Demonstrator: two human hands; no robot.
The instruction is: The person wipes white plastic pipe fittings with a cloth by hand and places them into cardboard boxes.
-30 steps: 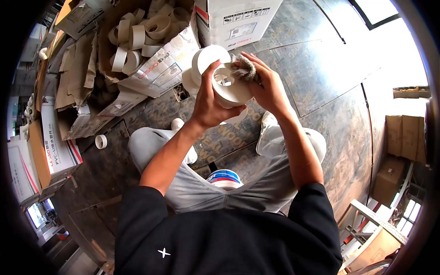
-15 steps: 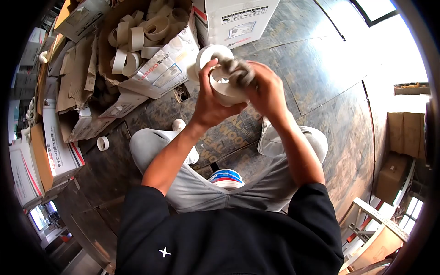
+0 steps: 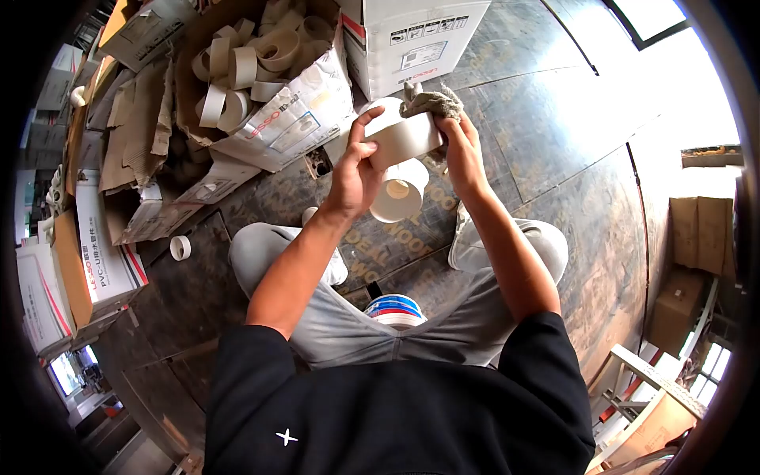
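Observation:
A white PVC pipe fitting (image 3: 407, 142) is held up in front of me, above the floor between my feet. One round opening faces down towards me, and another white rounded part shows behind the upper band. I cannot tell whether all these parts are one piece. My left hand (image 3: 354, 176) grips the fitting from the left, thumb on its band and index finger raised. On the other side, my right hand (image 3: 464, 157) is closed on a crumpled grey rag (image 3: 431, 103), which touches the fitting's upper right edge. Some of the right fingers are hidden behind the fitting and rag.
An open carton (image 3: 297, 119) full of white pipe rings stands front left, beside a tall white box (image 3: 416, 39). A loose white ring (image 3: 180, 248) lies on the dark board floor (image 3: 538, 150). A striped bucket (image 3: 394, 305) sits between my legs.
The fitting has turned in my hands, so its band now faces me and an opening points down. The rag has moved from over the opening to the upper right edge; my right hand is lower.

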